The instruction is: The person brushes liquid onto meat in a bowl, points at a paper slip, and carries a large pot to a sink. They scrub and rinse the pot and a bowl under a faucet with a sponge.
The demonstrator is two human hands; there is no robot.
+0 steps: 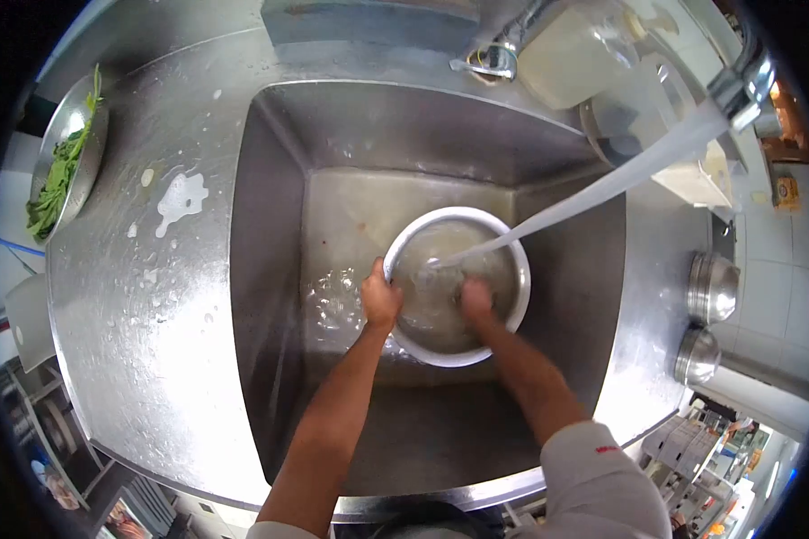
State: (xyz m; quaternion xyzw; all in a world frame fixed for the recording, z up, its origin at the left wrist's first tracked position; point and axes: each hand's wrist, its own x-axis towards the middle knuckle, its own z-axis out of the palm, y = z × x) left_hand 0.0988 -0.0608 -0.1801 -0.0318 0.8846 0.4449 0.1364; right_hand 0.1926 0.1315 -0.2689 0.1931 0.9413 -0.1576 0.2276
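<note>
A round metal pot (524,274) stands in the sink, with cloudy water inside. My left hand (382,298) is closed on the left side of its rim. Inside the pot, low on the right, is my right hand (476,296), smeared by motion; its fingers and anything in them cannot be made out. A stream of water (602,184) runs from the faucet (748,85) at the upper right and lands in the pot, left of my right hand.
The deep steel sink (270,269) has shallow water and bubbles on its floor. A colander (85,175) with leafy greens (63,175) sits far left. Foam (182,199) spots the left counter. A large plastic jug (575,54) stands behind right; metal bowls (712,287) are at right.
</note>
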